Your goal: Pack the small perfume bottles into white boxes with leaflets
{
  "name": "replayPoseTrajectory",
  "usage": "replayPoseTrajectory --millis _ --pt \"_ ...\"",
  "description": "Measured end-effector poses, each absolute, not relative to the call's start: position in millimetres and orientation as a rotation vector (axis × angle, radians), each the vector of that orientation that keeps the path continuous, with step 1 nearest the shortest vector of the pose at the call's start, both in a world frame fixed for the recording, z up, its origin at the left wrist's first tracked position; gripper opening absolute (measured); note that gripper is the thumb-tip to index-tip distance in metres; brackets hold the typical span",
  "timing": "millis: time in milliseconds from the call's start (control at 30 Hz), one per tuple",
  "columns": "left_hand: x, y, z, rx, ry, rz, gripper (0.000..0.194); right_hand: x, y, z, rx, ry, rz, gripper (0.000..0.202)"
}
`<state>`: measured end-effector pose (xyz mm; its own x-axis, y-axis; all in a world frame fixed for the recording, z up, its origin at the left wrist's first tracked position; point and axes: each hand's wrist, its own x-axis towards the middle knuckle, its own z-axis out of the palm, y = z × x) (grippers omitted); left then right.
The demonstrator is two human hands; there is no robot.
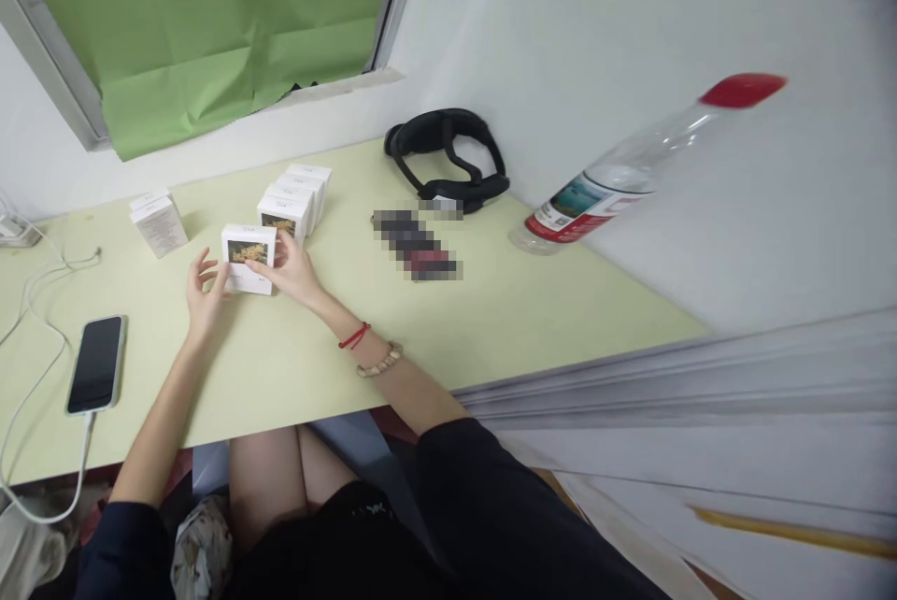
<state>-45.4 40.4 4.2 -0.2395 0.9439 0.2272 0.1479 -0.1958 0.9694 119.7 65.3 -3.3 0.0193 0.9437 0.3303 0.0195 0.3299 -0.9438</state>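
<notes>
A small white box (249, 280) with a picture of yellow flowers on its front stands upright at the table's near left. My right hand (298, 275) grips its right side, thumb across the front and fingers at the edge and behind. At the box's left edge is my left hand (205, 296), its thumb against the box and its fingers loosely bent and apart. Just behind, a row of similar white boxes (284, 207) stands close together. Further left are more white boxes (160, 224), one showing a side with small print.
A phone (96, 364) on a white cable (43, 331) lies at the left. Toward the right are a black headset (448, 156), a blurred-out dark item (413, 245) and a clear bottle with a red cap (589, 203). A wall borders the table (561, 310) behind.
</notes>
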Motion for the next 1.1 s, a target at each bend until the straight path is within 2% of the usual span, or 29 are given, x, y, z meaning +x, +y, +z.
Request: replayPoseTrajectory --millis 100,267,533,800,867,1033,1100 --pt "-50.3 42.2 3.1 1.304 1.453 1.512 0.048 123.4 67.5 -5.1 -1.063 -1.332 0.769 0.050" --pt "-47.7 37.9 3.0 1.344 1.497 1.505 0.029 125.1 64.6 -0.1 -1.133 -1.307 0.685 0.042" --pt "-41.1 31.0 4.1 1.404 1.515 1.452 0.021 130.1 60.1 4.7 -1.316 -1.386 0.319 0.036" --pt "-40.5 29.4 2.7 1.524 1.496 1.401 0.013 139.7 66.2 3.8 -1.324 -1.456 0.167 0.035" --pt "-39.5 28.3 1.1 1.610 1.506 1.374 0.012 139.2 66.7 3.2 -1.330 -1.442 0.124 0.044" --pt "-35.8 24.1 -2.7 2.003 1.561 1.217 0.014 137.8 75.8 -9.5 -1.356 -1.343 0.167 0.101" --pt "-34.4 22.0 -3.5 2.157 1.569 1.108 0.017 138.4 80.7 -16.0 -1.349 -1.347 0.255 0.113"
